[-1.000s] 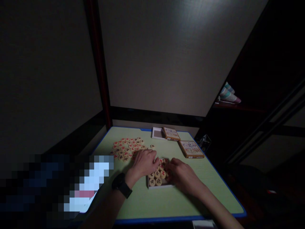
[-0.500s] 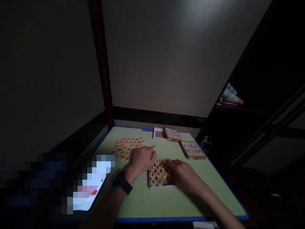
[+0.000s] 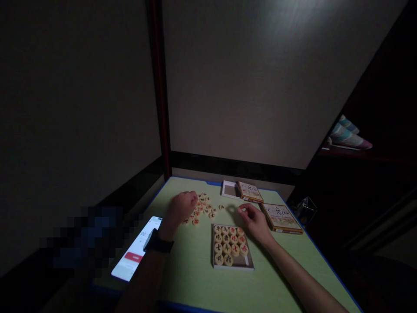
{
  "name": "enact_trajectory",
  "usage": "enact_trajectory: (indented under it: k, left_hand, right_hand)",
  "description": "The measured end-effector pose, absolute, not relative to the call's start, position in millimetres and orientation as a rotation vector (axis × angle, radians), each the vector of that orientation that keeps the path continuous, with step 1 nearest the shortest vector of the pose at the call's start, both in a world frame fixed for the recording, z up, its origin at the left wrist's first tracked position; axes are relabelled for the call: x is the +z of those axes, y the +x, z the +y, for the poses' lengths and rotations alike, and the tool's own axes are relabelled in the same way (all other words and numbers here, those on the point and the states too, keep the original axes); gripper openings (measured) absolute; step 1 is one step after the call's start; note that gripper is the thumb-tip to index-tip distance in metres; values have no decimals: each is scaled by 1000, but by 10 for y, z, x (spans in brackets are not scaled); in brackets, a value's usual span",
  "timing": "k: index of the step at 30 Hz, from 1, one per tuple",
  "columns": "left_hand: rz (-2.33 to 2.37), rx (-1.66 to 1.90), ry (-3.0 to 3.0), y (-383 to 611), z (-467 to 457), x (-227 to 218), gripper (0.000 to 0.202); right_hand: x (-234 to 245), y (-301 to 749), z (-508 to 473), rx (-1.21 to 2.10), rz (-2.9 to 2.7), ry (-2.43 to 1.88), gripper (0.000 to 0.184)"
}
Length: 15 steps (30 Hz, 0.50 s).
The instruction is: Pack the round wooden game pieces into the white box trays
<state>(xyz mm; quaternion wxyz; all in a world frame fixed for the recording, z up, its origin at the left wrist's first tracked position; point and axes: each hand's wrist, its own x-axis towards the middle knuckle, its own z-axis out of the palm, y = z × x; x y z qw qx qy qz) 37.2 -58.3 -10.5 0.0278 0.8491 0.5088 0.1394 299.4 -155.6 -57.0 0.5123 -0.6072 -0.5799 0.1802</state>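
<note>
Round wooden xiangqi pieces with red and black characters lie loose in a pile (image 3: pixel 204 208) on the green table. Over the pile's left side is my left hand (image 3: pixel 183 208), its fingers curled closed; anything inside them is hidden. My right hand (image 3: pixel 253 219) hovers beyond the box's far right corner, thumb and fingers pinched together. Whether a piece is between them I cannot make out. In front of me, an open box tray (image 3: pixel 241 263) holds rows of pieces, with bare floor at its near right corner. One single piece (image 3: pixel 221 207) lies between the pile and my right hand.
A lit phone (image 3: pixel 130 256) lies at the table's left edge, partly behind my left wrist. At the back stand a white open tray (image 3: pixel 230 189), a printed box (image 3: pixel 250 191) and a larger printed box (image 3: pixel 282 217). Walls border the table's far side.
My right hand has left the box tray and moved up beyond it, uncovering its right side. My left hand has moved left over the pile. The view has shifted leftward.
</note>
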Motion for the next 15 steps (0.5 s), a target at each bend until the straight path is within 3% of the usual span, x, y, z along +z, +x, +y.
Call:
enact_trajectory:
  k: [6, 15]
  left_hand:
    - [1277, 220, 2773, 287, -519, -138, 22]
    - [1363, -33, 2877, 526, -675, -157, 24]
  right_hand:
    - [-789, 3100, -1519, 551, -1160, -1465, 58]
    - [-777, 3090, -1481, 549, -1179, -1492, 47]
